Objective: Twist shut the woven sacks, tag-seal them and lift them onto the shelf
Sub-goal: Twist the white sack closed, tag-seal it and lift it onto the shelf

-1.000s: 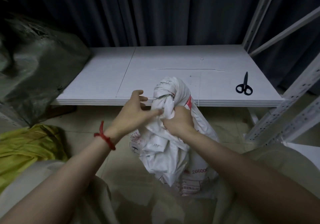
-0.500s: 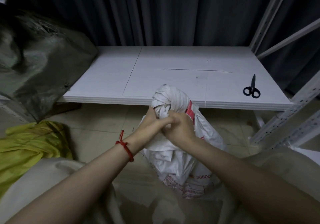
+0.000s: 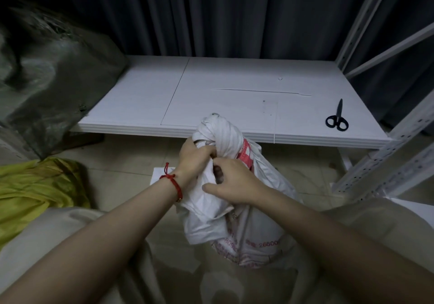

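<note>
Plainly the work stood at its first step: the white sack (image 3: pixel 237 219) sat on the tiled floor (image 3: pixel 131 158) at the lower centre of the frame, just in front of the shelf's edge, and its neck (image 3: pixel 220 132) was already wound into a tight knob at the top. The left hand (image 3: pixel 195 155), a red cord (image 3: pixel 173 182) at its wrist, had its fingers curled round the cloth just under that knob. The right hand (image 3: pixel 232 186) below it pinched a fold of the sack with curled fingers, the thumb sticking out to the left. No tag or tie could be seen on the neck, so by my reckoning the sealing was not yet done and the lift onto the shelf was all to come. The shelf (image 3: pixel 234 78), a low white board across the middle of the frame, carried a pair of black scissors (image 3: pixel 337 118) near its right end, well apart from the sack. A perforated white upright (image 3: pixel 387 162) rose at the right edge, and a dark curtain (image 3: pixel 211 14) hung behind. At the left a big grey-green sack (image 3: pixel 47 80) leaned over the shelf's end, whether sealed I could not tell, and a heap of yellow cloth (image 3: pixel 35 186) lay on the floor beneath it.
</note>
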